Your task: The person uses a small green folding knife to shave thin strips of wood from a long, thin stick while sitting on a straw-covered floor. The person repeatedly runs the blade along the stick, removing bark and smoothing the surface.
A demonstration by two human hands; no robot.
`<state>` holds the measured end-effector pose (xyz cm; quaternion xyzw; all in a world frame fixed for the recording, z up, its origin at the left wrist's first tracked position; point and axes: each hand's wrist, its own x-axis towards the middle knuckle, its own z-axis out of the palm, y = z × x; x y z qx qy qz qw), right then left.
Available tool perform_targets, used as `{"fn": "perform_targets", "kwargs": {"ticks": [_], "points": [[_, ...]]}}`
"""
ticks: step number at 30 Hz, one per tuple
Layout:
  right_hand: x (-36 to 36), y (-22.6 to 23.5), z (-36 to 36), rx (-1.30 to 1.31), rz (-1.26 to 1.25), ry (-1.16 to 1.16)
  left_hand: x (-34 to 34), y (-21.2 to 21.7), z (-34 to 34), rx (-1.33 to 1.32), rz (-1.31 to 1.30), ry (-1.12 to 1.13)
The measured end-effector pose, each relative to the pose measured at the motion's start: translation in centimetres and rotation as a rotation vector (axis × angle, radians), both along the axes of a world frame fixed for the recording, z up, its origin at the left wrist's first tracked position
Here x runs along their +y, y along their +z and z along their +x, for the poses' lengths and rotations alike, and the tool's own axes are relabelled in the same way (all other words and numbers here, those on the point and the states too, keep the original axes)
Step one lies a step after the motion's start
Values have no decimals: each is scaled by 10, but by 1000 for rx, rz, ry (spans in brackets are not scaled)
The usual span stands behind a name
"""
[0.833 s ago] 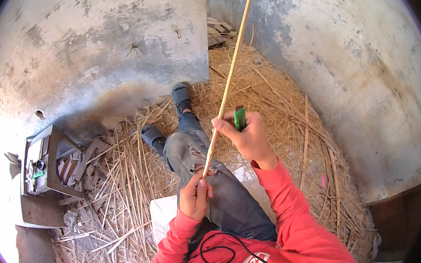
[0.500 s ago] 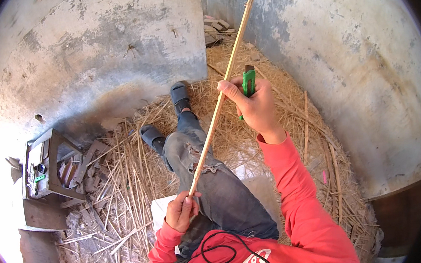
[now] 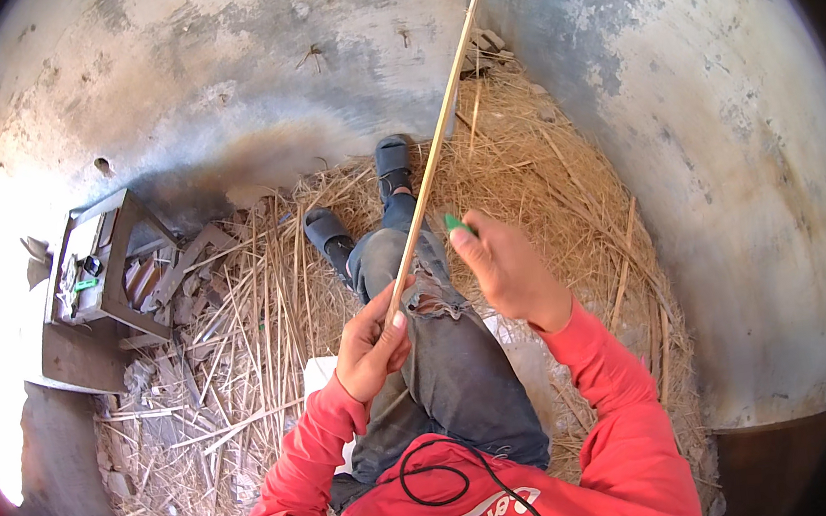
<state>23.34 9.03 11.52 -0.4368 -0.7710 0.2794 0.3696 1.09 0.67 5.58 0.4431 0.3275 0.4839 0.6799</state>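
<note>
A long, thin strip of pale wood or split bamboo (image 3: 440, 128) slants up and away from my lap toward the far wall. My left hand (image 3: 373, 343) grips its near end, thumb on top, above my thigh. To the right of the strip and apart from it, my right hand (image 3: 512, 269) is closed on a green-handled utility knife (image 3: 457, 224). Only the knife's green tip shows past the thumb; its blade cannot be made out.
Shavings and split strips (image 3: 511, 141) cover the floor around my legs (image 3: 472, 371). At left stands a small wooden stand (image 3: 132, 307) with a green tool (image 3: 86, 284) on it. Stained walls (image 3: 719, 162) rise ahead and at right. A black cord (image 3: 434, 502) lies across my chest.
My right hand has let go of the strip and moved down, turning the knife in its grip. My left hand has risen with the strip's near end. The view has shifted a little.
</note>
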Motion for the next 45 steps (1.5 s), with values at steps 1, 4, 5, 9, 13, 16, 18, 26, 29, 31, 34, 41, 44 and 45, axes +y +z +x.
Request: {"fn": "perform_targets", "kwargs": {"ticks": [1, 4, 5, 9, 13, 16, 18, 26, 29, 31, 34, 41, 44, 45], "points": [[-6, -2, -2, -71, 11, 12, 2, 0, 0, -18, -7, 8], [-21, -5, -11, -242, 49, 56, 5, -5, 4, -53, -38, 45], [-23, -7, -15, -315, 76, 66, 4, -12, 7, -51, -52, 70], [-3, -19, -13, -445, 159, 6, 4, -10, 8, -24, -74, 71], [13, -23, -5, -371, 87, 33, -4, -20, -3, 18, -123, 19], [-2, -38, -11, -468, 207, 61, -10, -26, -6, -8, -133, 18], [16, -32, -6, -464, 205, -26, -15, -29, -8, -37, -163, 16], [19, -34, -7, -542, 291, 86, -22, -39, -18, -44, -154, 2], [56, -16, 13, -491, 200, -45, -30, -40, -23, -1, -158, -33], [69, -8, 21, -462, 148, -102, -32, -39, -22, 32, -163, -40], [43, -29, 1, -502, 236, 4, -31, -40, -27, 65, -174, 0], [126, -15, 69, -550, 176, -286, -51, -51, -38, 176, -172, -67], [114, -6, 52, -469, 217, -245, -54, -56, -47, 154, -182, -53], [98, -17, 42, -508, 277, -151, -53, -60, -49, 133, -187, -48]]}}
